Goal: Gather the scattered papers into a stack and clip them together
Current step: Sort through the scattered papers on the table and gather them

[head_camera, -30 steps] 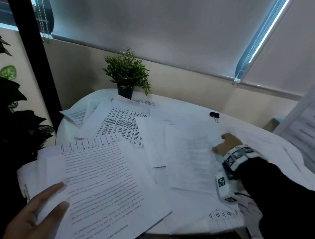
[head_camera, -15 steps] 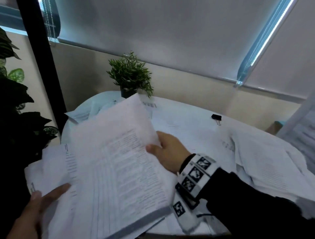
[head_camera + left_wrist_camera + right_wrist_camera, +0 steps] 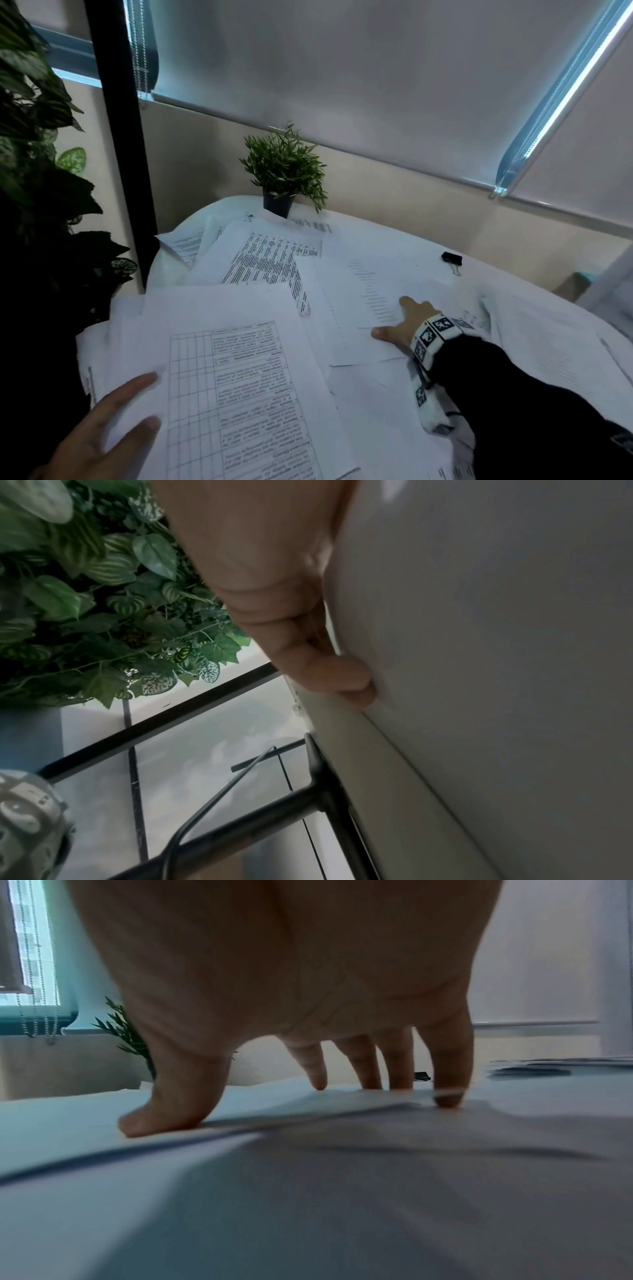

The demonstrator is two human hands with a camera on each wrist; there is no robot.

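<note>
White printed papers lie scattered over a round white table (image 3: 387, 236). A stack (image 3: 246, 394) topped by a sheet with a grid table lies near left. My left hand (image 3: 102, 431) holds its near-left edge, two digits on top; in the left wrist view the other fingers (image 3: 329, 674) curl under the paper. My right hand (image 3: 399, 323) is spread on a faintly printed sheet (image 3: 370, 287) at centre right, its fingertips (image 3: 447, 1099) pressing on the paper. A black binder clip (image 3: 451, 257) lies loose at the far right, beyond the fingers in the right wrist view (image 3: 422, 1075).
A small potted plant (image 3: 284, 171) stands at the table's far edge against the wall. A large leafy plant (image 3: 34, 205) and a black post (image 3: 116, 137) are at the left. More sheets (image 3: 548, 359) lie at the right. Black table legs (image 3: 240, 831) show below.
My right hand carried a sheet from the right over onto the left stack, and has now gone back to the right and rests on another sheet. My left hand stayed at the stack.
</note>
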